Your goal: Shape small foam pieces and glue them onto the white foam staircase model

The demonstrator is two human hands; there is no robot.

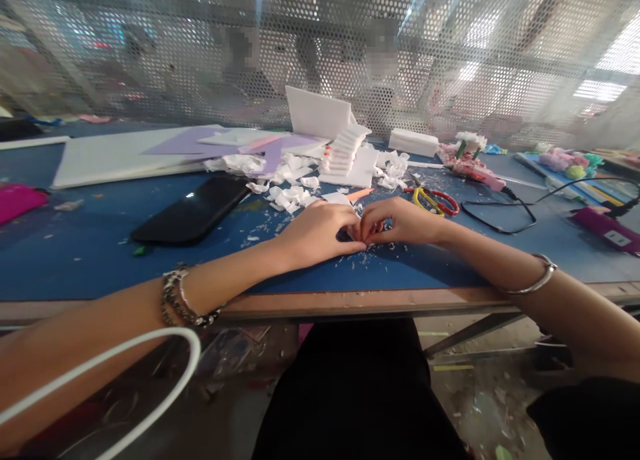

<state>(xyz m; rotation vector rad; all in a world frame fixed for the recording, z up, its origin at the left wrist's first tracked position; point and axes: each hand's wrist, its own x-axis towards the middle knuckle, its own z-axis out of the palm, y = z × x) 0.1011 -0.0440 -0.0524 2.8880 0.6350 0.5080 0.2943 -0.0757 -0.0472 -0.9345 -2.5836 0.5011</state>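
Observation:
My left hand [327,230] and my right hand [397,221] meet at the fingertips, low over the blue tabletop [280,273]. Both are closed in a pinch, and whatever lies between the fingers is too small or hidden to name. Tiny white shreds are scattered on the table beneath them. Just beyond my left hand lie a piece of white paper [336,198] and an orange pointed tool [361,194]. Scissors with red and yellow handles [434,201] rest beyond my right wrist.
White scraps [290,197] are heaped behind the hands, near stacked white foam pieces [345,155]. A black phone-like object [193,210] lies left. White and purple sheets [125,155] spread behind it. At right are a glue gun [480,175], its black cord, and a purple power strip [605,228].

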